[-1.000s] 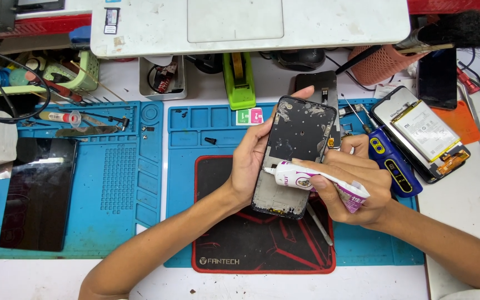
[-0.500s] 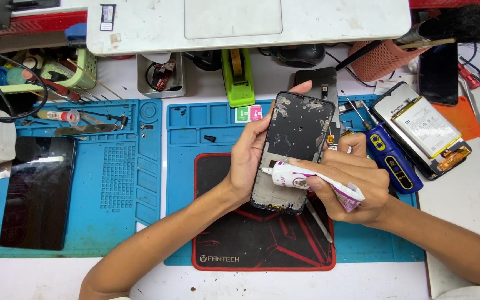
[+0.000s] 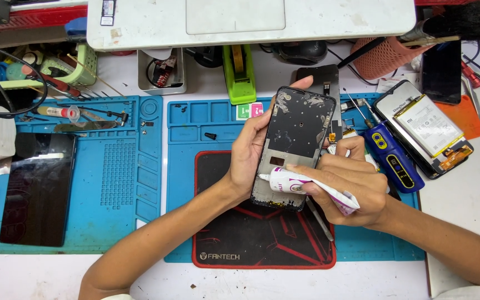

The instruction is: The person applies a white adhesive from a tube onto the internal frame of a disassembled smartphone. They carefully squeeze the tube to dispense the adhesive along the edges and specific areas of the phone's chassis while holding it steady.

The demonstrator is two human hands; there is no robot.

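Observation:
My left hand [image 3: 249, 155] grips a dark phone frame [image 3: 295, 133] by its left edge, holding it tilted above a black and red mat [image 3: 262, 233]. My right hand [image 3: 351, 186] squeezes a small white glue tube with pink markings [image 3: 293, 183]. The tube's nozzle points left and touches the frame's lower left edge, close to my left palm. The frame's inner face shows patches of old adhesive.
A blue electric screwdriver [image 3: 387, 158] and an opened phone with its battery showing [image 3: 423, 133] lie to the right. A dark screen panel [image 3: 37, 186] rests on the left blue mat [image 3: 118, 183]. A green tape dispenser [image 3: 238, 75], a white tray [image 3: 162, 72] and a laptop [image 3: 251, 19] stand behind.
The glue tube's nozzle has slid a little lower along the frame's left edge. Both hands keep their grip and stay nearly in place.

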